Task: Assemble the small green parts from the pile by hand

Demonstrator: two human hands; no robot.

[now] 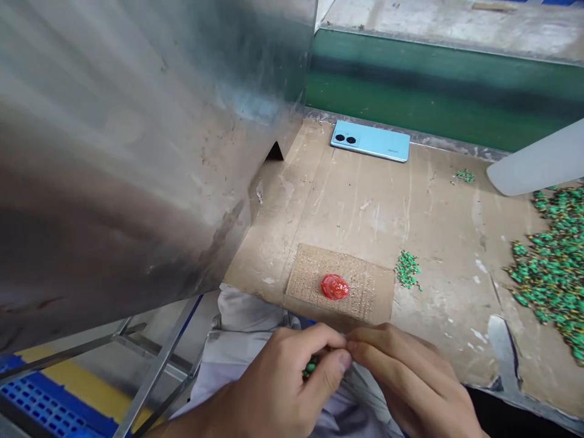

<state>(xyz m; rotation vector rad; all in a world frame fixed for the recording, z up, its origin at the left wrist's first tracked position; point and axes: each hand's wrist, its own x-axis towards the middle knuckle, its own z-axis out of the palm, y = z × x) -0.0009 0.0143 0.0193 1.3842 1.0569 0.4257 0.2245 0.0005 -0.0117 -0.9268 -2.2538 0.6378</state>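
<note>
My left hand [301, 377] is curled, with some small green pieces [310, 368] showing inside its fingers. Its thumb and index tip meet the fingertips of my right hand [406, 371] just in front of the table's edge. The right fingers are pressed together; whatever is pinched there is too small to make out. Beyond the hands lies a cardboard piece [376, 298] full of tiny holes, bearing a glossy red blob [335, 286]. Right of the cardboard is a small cluster of green pieces [407, 269].
A large heap of green pieces [556, 267] covers the table's right side, near a white cylindrical container [538, 161]. A light blue phone [371, 141] lies at the back. A big metal panel [137, 152] stands at left. The table covering [504, 347] is torn near the front.
</note>
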